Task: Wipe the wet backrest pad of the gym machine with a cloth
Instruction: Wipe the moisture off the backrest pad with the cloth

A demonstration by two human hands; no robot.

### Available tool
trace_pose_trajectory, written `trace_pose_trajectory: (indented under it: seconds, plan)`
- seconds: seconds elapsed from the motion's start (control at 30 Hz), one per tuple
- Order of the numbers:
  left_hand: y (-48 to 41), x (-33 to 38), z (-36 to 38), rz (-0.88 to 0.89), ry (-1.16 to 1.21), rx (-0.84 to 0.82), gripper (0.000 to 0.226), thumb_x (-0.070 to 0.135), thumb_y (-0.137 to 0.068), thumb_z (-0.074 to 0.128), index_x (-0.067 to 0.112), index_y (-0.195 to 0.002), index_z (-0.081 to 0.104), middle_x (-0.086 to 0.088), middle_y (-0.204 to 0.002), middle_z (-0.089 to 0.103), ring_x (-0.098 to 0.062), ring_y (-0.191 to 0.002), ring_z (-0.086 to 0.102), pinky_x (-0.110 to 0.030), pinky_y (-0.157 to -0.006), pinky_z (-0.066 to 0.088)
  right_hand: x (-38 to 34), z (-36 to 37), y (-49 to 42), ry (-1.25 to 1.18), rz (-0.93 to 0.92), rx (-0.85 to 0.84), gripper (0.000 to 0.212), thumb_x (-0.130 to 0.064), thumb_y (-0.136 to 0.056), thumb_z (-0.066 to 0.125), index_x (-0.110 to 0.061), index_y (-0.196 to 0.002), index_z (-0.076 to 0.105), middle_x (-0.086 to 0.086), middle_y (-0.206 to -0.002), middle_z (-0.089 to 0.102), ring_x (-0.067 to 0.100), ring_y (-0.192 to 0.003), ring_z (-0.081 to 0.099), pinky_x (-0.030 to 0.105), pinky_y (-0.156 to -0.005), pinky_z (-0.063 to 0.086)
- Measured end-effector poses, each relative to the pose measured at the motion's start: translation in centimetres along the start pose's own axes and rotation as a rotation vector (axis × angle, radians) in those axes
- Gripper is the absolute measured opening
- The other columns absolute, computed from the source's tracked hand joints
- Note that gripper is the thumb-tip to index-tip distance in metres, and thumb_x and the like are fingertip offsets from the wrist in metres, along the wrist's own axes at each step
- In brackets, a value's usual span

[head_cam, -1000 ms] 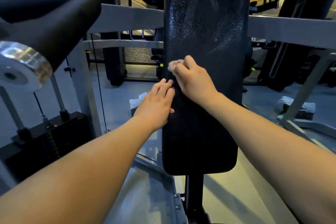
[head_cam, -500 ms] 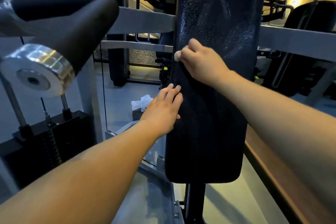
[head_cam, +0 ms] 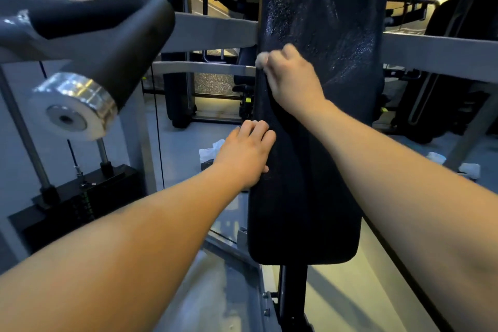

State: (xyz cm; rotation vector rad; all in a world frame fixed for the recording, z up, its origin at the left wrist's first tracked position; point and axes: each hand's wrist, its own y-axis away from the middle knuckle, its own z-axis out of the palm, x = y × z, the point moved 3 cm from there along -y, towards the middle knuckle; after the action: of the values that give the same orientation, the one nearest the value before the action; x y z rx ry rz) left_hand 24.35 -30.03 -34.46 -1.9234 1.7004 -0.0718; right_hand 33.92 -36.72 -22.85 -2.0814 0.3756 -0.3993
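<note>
Item, right hand (head_cam: pixel 292 81): your fist is closed around a small pale cloth (head_cam: pixel 261 60), only a wad of it showing past the knuckles, pressed at the left edge of the backrest pad (head_cam: pixel 310 170). Item, left hand (head_cam: pixel 246 153): flat, fingers extended, gripping nothing, braced on the same left edge below the cloth. Item, backrest pad: upright, black; droplets glisten above your fist, while the surface below looks matt and likely dry. Advice: work upward in overlapping passes, palm pressure even, and turn the cloth once it seems soaked. Clearances: the pad's right side stands open; left of the pad a padded handle with metal end cap (head_cam: pixel 78 105) projects toward you, so keep your elbow clear.
</note>
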Motion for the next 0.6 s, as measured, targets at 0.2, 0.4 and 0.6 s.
trace_pose_trajectory:
  seconds: [0.2,0.4,0.6]
  plan:
    - [-3.9,-2.4,-5.2,-0.153,0.034,0.127,0.076,0.059,-0.079,0.075,0.008,-0.125,0.043,-0.009,-0.127,0.041,-0.029,-0.118,0.042,-0.041,-0.087,0.046,4.2,-1.1,4.8,0.054,0.036,-0.036,0.012,-0.030,-0.104,0.046,-0.030,-0.112,0.055,0.007,-0.109,0.059,0.038,-0.070,0.058,0.044,-0.053,0.051]
    - [-9.3,-1.3,-5.5,-0.590,0.338,-0.033,0.116,0.054,-0.063,0.090,0.006,-0.141,0.018,-0.011,-0.147,0.017,-0.029,-0.136,0.025,-0.044,-0.102,0.042,9.4,-2.6,6.9,0.051,0.409,0.143,0.019,-0.022,-0.105,0.052,-0.016,-0.114,0.067,0.019,-0.100,0.054,0.043,-0.066,0.054,0.041,-0.055,0.045]
    - [-11.3,-1.6,-7.2,-0.666,0.203,-0.206,0.117,0.051,-0.062,0.092,0.014,-0.145,0.017,-0.011,-0.142,0.022,-0.032,-0.135,0.027,-0.054,-0.100,0.043,6.9,-0.4,7.9,-0.001,0.538,0.147,0.024,-0.020,-0.105,0.051,-0.008,-0.121,0.061,0.021,-0.111,0.054,0.039,-0.077,0.056,0.035,-0.065,0.039]
